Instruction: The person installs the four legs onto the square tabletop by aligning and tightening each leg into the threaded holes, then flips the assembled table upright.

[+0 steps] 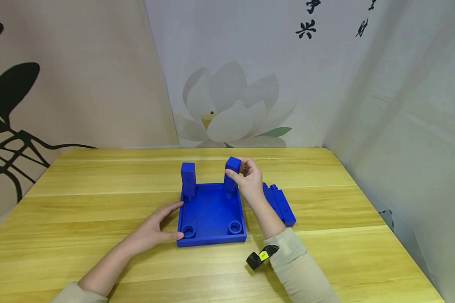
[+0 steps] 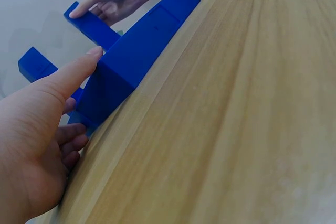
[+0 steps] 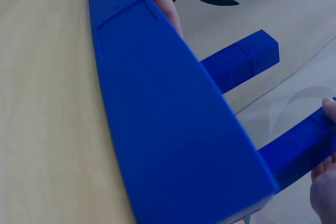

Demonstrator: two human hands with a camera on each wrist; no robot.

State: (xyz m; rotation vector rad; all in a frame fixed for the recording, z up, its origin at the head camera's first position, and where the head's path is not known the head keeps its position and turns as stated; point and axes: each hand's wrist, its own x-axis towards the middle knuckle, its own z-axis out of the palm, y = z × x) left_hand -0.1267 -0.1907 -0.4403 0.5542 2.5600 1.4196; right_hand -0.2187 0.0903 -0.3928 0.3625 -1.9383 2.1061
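Observation:
A square blue plastic piece (image 1: 211, 241) with a raised rim lies on the table, with round sockets (image 1: 234, 227) at its two near corners. At its far left corner stands a blue square post (image 1: 188, 176). My right hand (image 1: 252, 183) pinches the upper part of a second blue post (image 1: 229, 185) between thumb and fingers, its lower end at the far right corner. That post leans slightly. My left hand (image 1: 151, 229) touches the piece's left side, the thumb at the near left corner and the fingers along the left wall.
Two more blue posts (image 1: 284, 206) lie side by side on the wooden table (image 1: 337, 252), right of the square piece and partly behind my right wrist. A black strap with a round black part (image 1: 254, 261) is on my right cuff. Printed curtains (image 1: 235, 105) hang behind the table.

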